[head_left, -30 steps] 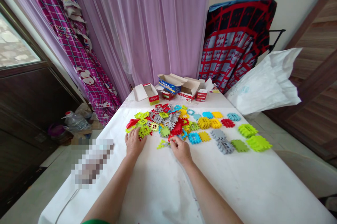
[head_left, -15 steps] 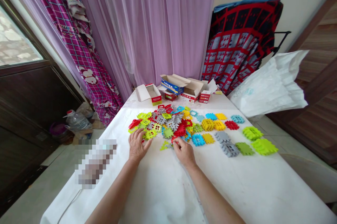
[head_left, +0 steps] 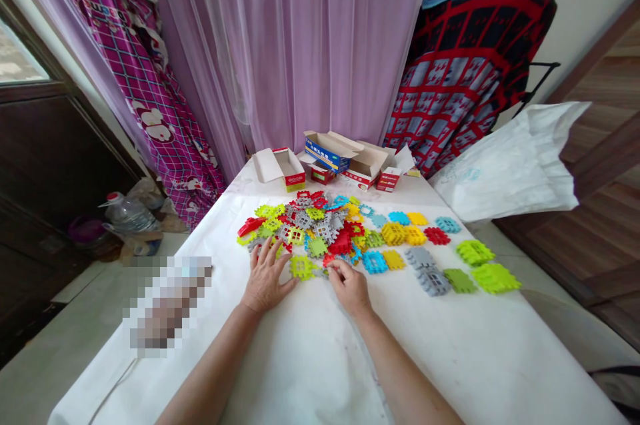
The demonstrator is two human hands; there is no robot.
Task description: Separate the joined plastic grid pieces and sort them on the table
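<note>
A heap of interlocking plastic building tiles (head_left: 327,228) in red, grey, yellow-green, blue and yellow lies ahead of both hands. My left hand (head_left: 267,278) is open, its fingers spread with the tips at the heap's near left edge. Between the two hands, a yellow-green tile with cut-outs (head_left: 301,268) lies flat on the table. My right hand (head_left: 351,286) is closed, thumb and forefinger pinched together near a small grey bit (head_left: 321,272) at that tile's right. Whatever is in the pinch is hidden by the fingers. Right of the heap sit grey stacked tiles (head_left: 434,282).
Yellow-green tile stacks (head_left: 496,278), a red tile (head_left: 437,236) and a blue stack (head_left: 375,262) are laid out on the right. Open cardboard boxes (head_left: 327,152) line the table's back. A white bag (head_left: 510,165) stands at the right edge; a blurred object (head_left: 167,305) lies left.
My left hand has flattened and spread its fingers. The yellow-green tile between the hands shows more fully and lies further left. My right hand stays pinched in nearly the same place.
</note>
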